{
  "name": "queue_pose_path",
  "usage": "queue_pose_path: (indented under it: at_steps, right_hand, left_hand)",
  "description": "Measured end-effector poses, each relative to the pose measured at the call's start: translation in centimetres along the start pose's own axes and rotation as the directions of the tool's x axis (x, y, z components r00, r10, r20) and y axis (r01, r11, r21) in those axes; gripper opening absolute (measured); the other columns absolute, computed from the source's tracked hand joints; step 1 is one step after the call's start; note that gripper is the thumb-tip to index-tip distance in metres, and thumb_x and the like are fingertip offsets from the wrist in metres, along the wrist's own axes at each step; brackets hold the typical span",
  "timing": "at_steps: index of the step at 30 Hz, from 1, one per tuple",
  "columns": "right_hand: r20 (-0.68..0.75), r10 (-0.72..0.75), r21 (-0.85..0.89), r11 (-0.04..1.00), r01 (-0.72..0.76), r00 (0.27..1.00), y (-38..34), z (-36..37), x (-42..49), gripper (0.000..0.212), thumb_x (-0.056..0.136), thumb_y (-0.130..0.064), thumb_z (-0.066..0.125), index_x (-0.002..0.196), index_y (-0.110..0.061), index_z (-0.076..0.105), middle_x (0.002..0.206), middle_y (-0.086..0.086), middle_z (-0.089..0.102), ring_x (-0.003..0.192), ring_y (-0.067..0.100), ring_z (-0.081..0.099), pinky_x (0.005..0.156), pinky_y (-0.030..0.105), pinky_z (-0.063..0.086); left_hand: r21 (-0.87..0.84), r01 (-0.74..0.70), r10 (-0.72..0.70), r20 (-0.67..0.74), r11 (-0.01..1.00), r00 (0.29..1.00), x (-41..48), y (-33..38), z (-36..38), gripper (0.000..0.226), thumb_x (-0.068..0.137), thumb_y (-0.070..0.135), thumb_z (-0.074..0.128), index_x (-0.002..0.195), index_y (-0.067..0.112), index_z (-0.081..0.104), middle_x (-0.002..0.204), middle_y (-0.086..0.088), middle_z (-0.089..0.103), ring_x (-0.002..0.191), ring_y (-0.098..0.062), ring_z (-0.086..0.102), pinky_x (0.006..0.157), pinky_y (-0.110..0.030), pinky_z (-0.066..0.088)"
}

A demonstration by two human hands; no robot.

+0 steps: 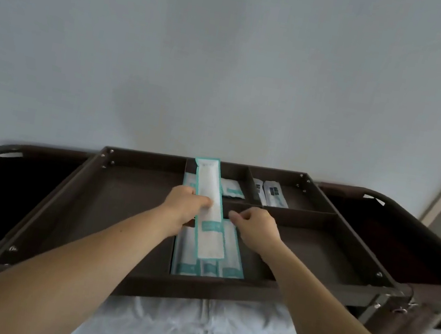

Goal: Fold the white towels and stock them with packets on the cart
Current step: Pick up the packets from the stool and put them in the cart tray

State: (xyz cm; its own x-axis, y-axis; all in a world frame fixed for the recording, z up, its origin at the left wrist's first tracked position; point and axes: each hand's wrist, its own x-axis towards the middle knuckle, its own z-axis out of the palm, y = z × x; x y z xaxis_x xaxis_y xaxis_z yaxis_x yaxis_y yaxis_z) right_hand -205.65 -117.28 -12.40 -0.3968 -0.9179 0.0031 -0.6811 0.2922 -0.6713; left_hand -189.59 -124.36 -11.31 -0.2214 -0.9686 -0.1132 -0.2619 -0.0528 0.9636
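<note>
Now left hand [183, 208] fingers pinch a long white, teal-edged packet [211, 225]; right hand [257, 228] fingers curl loosely, empty.

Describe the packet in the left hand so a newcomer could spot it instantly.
Find the dark brown cart tray against the grey wall and follow its narrow middle column of compartments. There the left hand pinches a long white packet with teal edges. Unlike the three matching packets lying flat in the near compartment, it is held up, overlapping them and the divider.
</note>
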Motion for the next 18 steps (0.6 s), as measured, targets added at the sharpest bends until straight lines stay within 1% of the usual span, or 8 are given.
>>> queue_pose_path:
  at_steps: [2, 5, 7, 9, 10, 13, 16, 18]
  right_hand:
    - [0.041, 0.001, 0.191, 0.982, -0.009, 0.999, -1.2, -0.4, -0.5, 0.045, 0.091, -0.049, 0.061, 0.086, -0.005, 0.07, 0.076, 0.007, 0.069, 0.064, 0.02, 0.065, 0.064, 0.035, 0.055]
    - [0.139, 0.025, 0.296, 0.953, -0.066, 0.99, -1.3, -0.6, -1.3, 0.03, 0.086, -0.031, 0.074, 0.094, -0.002, 0.07, 0.078, 0.008, 0.069, 0.052, 0.011, 0.057, 0.046, 0.025, 0.043]
    - [0.116, 0.071, 0.296, 0.95, -0.103, 0.991, -0.6, -0.8, -1.6, 0.022, 0.083, -0.02, 0.077, 0.097, -0.004, 0.07, 0.086, 0.011, 0.074, 0.058, 0.015, 0.066, 0.045, 0.024, 0.046]
    - [0.083, 0.121, 0.297, 0.945, -0.14, 0.989, 0.2, -1.0, -1.6, 0.019, 0.081, -0.017, 0.079, 0.095, -0.007, 0.07, 0.089, 0.013, 0.074, 0.074, 0.025, 0.072, 0.056, 0.033, 0.056]
    - [0.072, 0.138, 0.285, 0.946, -0.153, 0.988, 0.6, -1.1, -1.5, 0.019, 0.081, -0.017, 0.079, 0.094, -0.007, 0.07, 0.088, 0.013, 0.074, 0.075, 0.026, 0.072, 0.06, 0.035, 0.057]
    - [0.05, 0.206, 0.144, 0.967, -0.211, 0.977, 1.5, -1.3, -1.1, 0.019, 0.08, -0.019, 0.08, 0.089, -0.008, 0.068, 0.083, 0.01, 0.072, 0.071, 0.021, 0.07, 0.058, 0.032, 0.059]
    - [0.059, 0.295, -0.023, 0.955, -0.294, 0.954, 2.1, -1.3, -0.8, 0.031, 0.079, -0.024, 0.08, 0.096, -0.005, 0.063, 0.088, 0.01, 0.068, 0.076, 0.024, 0.07, 0.067, 0.038, 0.062]
    - [0.082, 0.317, -0.115, 0.945, -0.307, 0.945, 2.1, -1.0, -0.8, 0.03, 0.08, -0.024, 0.079, 0.088, -0.007, 0.056, 0.083, 0.009, 0.064, 0.068, 0.023, 0.067, 0.062, 0.035, 0.06]
  left_hand:
    - [-0.004, 0.0, 0.0, 0.055, 1.0, 0.998, 0.1, -0.1, 0.9, 0.016, 0.085, 0.013, 0.069, 0.099, 0.007, 0.07, 0.098, -0.012, 0.072, 0.086, -0.027, 0.069, 0.061, -0.031, 0.053]
    - [-0.01, -0.006, 0.008, 0.126, 1.0, 0.992, 0.4, -0.2, 2.1, 0.01, 0.086, 0.009, 0.067, 0.095, 0.005, 0.069, 0.094, -0.015, 0.071, 0.076, -0.026, 0.063, 0.054, -0.029, 0.047]
    - [-0.012, 0.006, -0.004, 0.169, 1.0, 0.986, 0.6, -0.3, 2.8, 0.013, 0.086, 0.008, 0.066, 0.097, 0.001, 0.069, 0.091, -0.017, 0.07, 0.072, -0.027, 0.062, 0.053, -0.029, 0.046]
    - [0.007, 0.017, -0.018, 0.211, 1.0, 0.977, 0.7, -0.5, 3.3, 0.015, 0.088, 0.007, 0.064, 0.098, -0.003, 0.068, 0.083, -0.014, 0.068, 0.066, -0.023, 0.061, 0.05, -0.028, 0.044]
    - [0.027, 0.011, -0.017, 0.225, 1.0, 0.974, 0.6, -0.5, 3.5, 0.014, 0.087, 0.007, 0.063, 0.096, -0.003, 0.068, 0.08, -0.012, 0.067, 0.064, -0.022, 0.061, 0.05, -0.027, 0.043]
    - [0.097, -0.043, 0.021, 0.213, 0.994, 0.977, 0.8, -0.2, 3.5, 0.009, 0.084, 0.01, 0.062, 0.077, 0.003, 0.063, 0.071, -0.01, 0.056, 0.065, -0.024, 0.051, 0.054, -0.03, 0.037]
    - [0.159, -0.12, 0.092, 0.175, 0.98, 0.98, 1.1, 0.2, 2.8, 0.025, 0.079, 0.013, 0.062, 0.061, 0.013, 0.046, 0.062, -0.008, 0.04, 0.061, -0.02, 0.039, 0.057, -0.032, 0.029]
    - [0.214, -0.15, 0.116, 0.161, 0.965, 0.98, 1.3, 0.3, 2.4, 0.032, 0.08, 0.014, 0.062, 0.058, 0.015, 0.038, 0.057, -0.004, 0.034, 0.055, -0.018, 0.033, 0.051, -0.028, 0.026]
